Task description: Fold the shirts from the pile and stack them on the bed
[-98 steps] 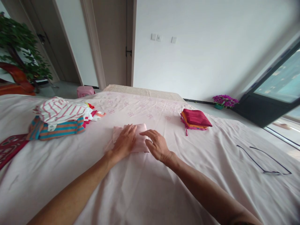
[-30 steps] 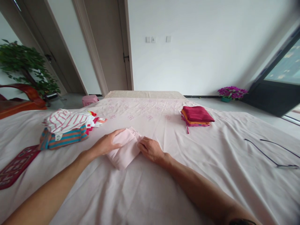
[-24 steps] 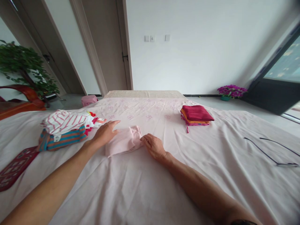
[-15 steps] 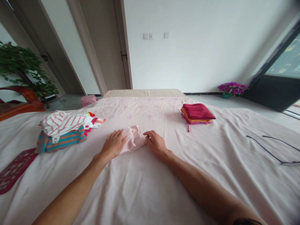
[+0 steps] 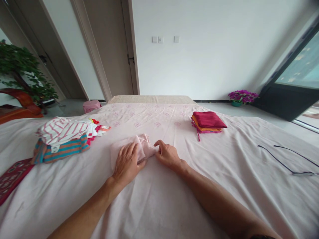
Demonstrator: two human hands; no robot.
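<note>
A small folded piece of pale pink cloth (image 5: 147, 146), perhaps a garment, lies on the bed in front of me. My left hand (image 5: 128, 162) rests flat on its near side, fingers stretched forward and the thumb along the near edge. At the cloth's right end is my right hand (image 5: 168, 154). Its index finger is bent out and apart from the thumb, and the other fingers curl under, partly hidden. The thumb is close to the cloth's end; whether it touches is hard to see.
On the left lie a striped white garment (image 5: 63, 131), a blue-and-brown striped one (image 5: 62, 151) and a dark red patterned item (image 5: 15, 177). A folded red and orange pile (image 5: 209, 120) sits at the back right. Glasses (image 5: 279, 162) lie at the right on the pink sheet (image 5: 224, 166).
My left hand has slid nearer to me and to the right over the pink cloth, uncovering its left part. The right hand stays by the right end, its index finger raised slightly.
</note>
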